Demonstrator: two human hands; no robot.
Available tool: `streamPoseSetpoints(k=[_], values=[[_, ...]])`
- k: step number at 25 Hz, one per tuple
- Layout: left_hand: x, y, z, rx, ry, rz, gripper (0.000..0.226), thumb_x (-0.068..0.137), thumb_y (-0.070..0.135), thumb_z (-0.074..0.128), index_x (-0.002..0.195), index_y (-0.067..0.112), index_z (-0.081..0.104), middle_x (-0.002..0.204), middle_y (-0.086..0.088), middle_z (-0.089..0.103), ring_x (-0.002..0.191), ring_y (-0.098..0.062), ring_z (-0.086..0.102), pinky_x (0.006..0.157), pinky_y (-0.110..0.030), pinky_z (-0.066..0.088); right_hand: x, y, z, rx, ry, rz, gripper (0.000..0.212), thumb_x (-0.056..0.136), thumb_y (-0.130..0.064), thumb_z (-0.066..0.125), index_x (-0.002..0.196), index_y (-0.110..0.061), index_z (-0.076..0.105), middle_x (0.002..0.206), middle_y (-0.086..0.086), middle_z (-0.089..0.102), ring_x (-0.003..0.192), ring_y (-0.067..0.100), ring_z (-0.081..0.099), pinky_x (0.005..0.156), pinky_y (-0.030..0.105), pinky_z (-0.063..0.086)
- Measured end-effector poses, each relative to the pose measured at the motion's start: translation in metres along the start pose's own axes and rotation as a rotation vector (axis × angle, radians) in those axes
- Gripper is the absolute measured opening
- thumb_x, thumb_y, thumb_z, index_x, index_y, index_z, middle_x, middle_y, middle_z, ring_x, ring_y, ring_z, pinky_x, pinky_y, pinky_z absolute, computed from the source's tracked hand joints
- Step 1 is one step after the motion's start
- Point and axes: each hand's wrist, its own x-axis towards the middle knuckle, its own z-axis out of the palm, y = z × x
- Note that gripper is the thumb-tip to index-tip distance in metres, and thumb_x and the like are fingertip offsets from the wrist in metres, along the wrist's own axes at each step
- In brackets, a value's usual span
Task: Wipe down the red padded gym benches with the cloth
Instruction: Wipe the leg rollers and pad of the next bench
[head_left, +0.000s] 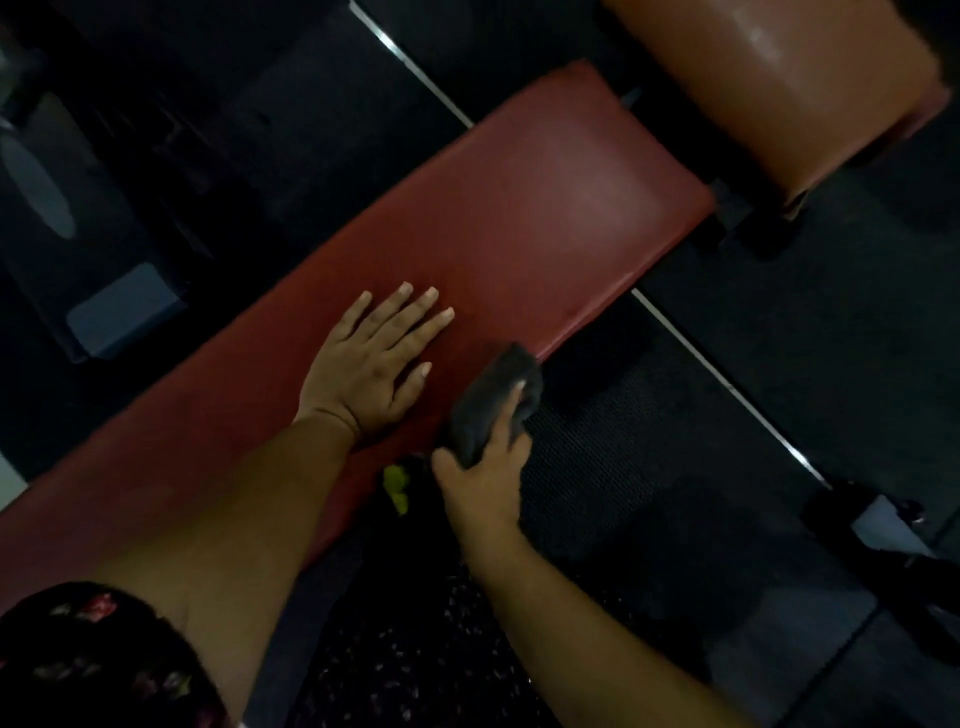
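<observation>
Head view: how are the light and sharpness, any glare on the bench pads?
Head view: dim overall, the textured floor nearly black; soft sheen at the far end of the long red padded bench; brighter glare on the orange-red pad upper right; the dark grey cloth in the right hand is blurred, the flat left hand sharper.

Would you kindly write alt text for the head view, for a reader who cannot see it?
Seen from above, a person's right hand holds a dark cloth against the near edge of a red padded bench, while the left hand rests flat on its top. A second red pad sits beyond the bench's far end.
</observation>
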Motion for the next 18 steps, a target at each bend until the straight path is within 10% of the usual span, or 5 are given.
streamPoseSetpoints(k=[6,11,15,18], values=[[-0.003,0.0,0.004,-0.019,0.071,0.005,0.054,0.097,0.032,0.035,0.15,0.022,0.037,0.157,-0.002,0.034,0.146,-0.021,0.029,0.12,-0.043,0.014,0.025,0.019,-0.014,0.164,0.144,-0.091,0.087,0.095,-0.014,0.054,0.143,-0.054,-0.007,0.131,0.005,0.034,0.086,0.002,0.048,0.074,0.008,0.042],[-0.002,-0.004,0.006,-0.008,0.082,0.019,0.053,0.097,0.032,0.035,0.149,0.022,0.039,0.155,-0.003,0.038,0.144,-0.022,0.032,0.118,-0.045,0.018,-0.002,0.007,0.037,0.082,0.207,0.058,0.086,0.09,-0.034,0.048,0.142,-0.058,-0.017,0.15,0.003,0.019,0.113,0.036,0.05,0.1,0.046,0.044],[-0.004,-0.003,0.007,-0.031,0.058,0.007,0.053,0.098,0.033,0.033,0.15,0.023,0.037,0.156,-0.002,0.036,0.146,-0.021,0.029,0.119,-0.043,0.015,-0.032,0.031,0.051,0.098,0.064,-0.05,0.087,0.088,-0.036,0.048,0.126,-0.072,-0.021,0.145,0.005,0.023,0.108,0.032,0.052,0.095,0.045,0.048],[-0.004,-0.003,0.004,-0.045,0.066,0.0,0.053,0.098,0.033,0.034,0.15,0.023,0.039,0.157,-0.001,0.035,0.146,-0.021,0.028,0.12,-0.041,0.012,0.011,0.033,0.022,0.251,0.222,-0.01,0.077,0.097,-0.019,0.048,0.145,-0.052,-0.002,0.141,0.008,0.031,0.115,0.03,0.049,0.103,0.043,0.043]])
